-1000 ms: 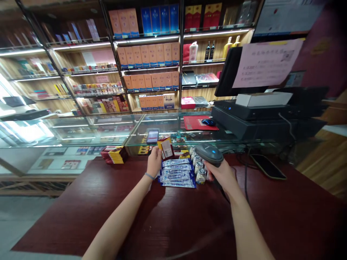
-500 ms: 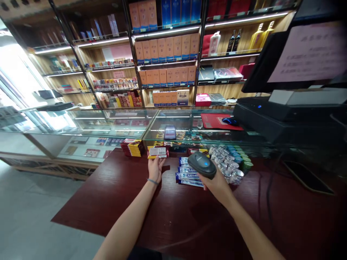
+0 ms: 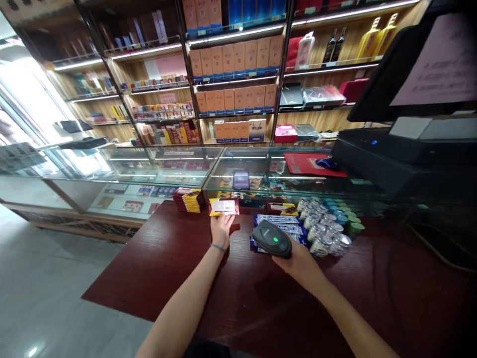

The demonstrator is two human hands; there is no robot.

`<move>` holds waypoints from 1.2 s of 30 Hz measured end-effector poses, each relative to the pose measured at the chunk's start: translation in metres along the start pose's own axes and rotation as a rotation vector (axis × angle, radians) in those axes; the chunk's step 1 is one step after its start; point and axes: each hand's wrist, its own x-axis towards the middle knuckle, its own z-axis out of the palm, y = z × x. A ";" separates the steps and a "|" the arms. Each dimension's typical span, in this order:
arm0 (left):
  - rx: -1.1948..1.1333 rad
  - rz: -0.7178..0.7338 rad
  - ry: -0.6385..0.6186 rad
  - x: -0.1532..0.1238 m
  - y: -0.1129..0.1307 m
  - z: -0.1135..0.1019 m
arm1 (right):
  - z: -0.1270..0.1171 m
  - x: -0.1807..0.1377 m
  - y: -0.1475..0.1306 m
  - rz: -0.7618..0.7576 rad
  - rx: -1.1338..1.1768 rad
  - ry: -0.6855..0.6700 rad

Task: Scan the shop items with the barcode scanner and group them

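Note:
My left hand (image 3: 221, 227) is closed on a yellow and red snack packet (image 3: 224, 206), held flat with its white barcode label facing up, just above the dark red table (image 3: 156, 258). My right hand (image 3: 298, 261) grips a dark grey barcode scanner (image 3: 272, 238) with a green light on top, its head aimed left toward the packet. Under the scanner lie several blue wrapped bars (image 3: 280, 224). A stack of red and yellow packets (image 3: 189, 199) sits to the left of the held one.
Small jars with silver and green lids (image 3: 328, 226) cluster to the right of the bars. A glass counter (image 3: 186, 171) with a phone (image 3: 240, 179), a red mouse mat (image 3: 305, 164) and a black till (image 3: 395, 154) runs behind. Shelves of boxes fill the back wall.
The packet turned from upright to lying flat and moved left. The scanner dropped lower and swung toward it; its light went from blue to green. My head turned left.

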 end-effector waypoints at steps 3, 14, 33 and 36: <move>0.021 -0.014 0.046 0.001 -0.001 -0.002 | -0.002 -0.001 -0.009 0.058 0.062 0.038; 0.086 0.014 0.028 0.003 0.000 -0.005 | -0.004 0.000 -0.019 0.162 0.176 0.125; 0.621 0.675 0.165 0.059 0.109 -0.032 | 0.000 0.003 -0.037 0.153 0.249 0.209; 0.829 0.742 0.110 0.071 0.144 -0.047 | 0.002 0.004 -0.038 0.142 0.264 0.201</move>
